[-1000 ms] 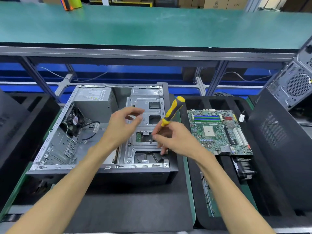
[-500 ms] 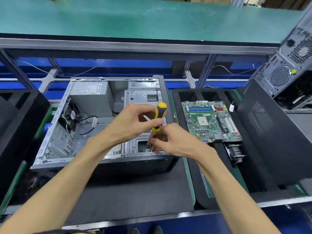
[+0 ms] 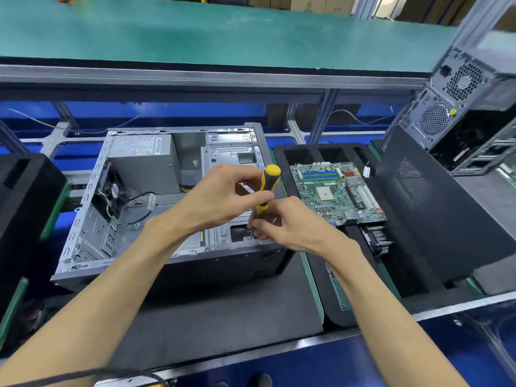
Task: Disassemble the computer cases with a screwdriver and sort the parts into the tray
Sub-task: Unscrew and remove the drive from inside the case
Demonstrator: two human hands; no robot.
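Green matting covers the desk [image 3: 223, 32] at 12 o'clock. The case [image 3: 167, 263] lies open on its side at centre, a second case [image 3: 469, 107] stands at 2 o'clock, and the black tray [image 3: 413, 247] sits at 3 o'clock, just beside the first.

Progress, as judged: the side panel is off and the motherboard [image 3: 336, 192] already rests on the tray, with a heatsink [image 3: 377, 240] at its 5 o'clock corner. Still fitted are the power supply [image 3: 142, 160] at 11 o'clock, the fan [image 3: 110, 195] at 9 o'clock and the drive cage [image 3: 231, 157]. The second case appears partly stripped; how far cannot be told.

The left hand [image 3: 223, 199] has its grip closed round the yellow-and-black screwdriver [image 3: 267, 188] handle. The right hand [image 3: 284, 224] pinches the shaft low down, steadying the tip on the cage's near edge. The screw itself cannot be made out.

Against one second ago: the handle was then in the right hand alone, the left hand reaching empty over the cage; the tool now stands more upright, nearer 6 o'clock on the cage.
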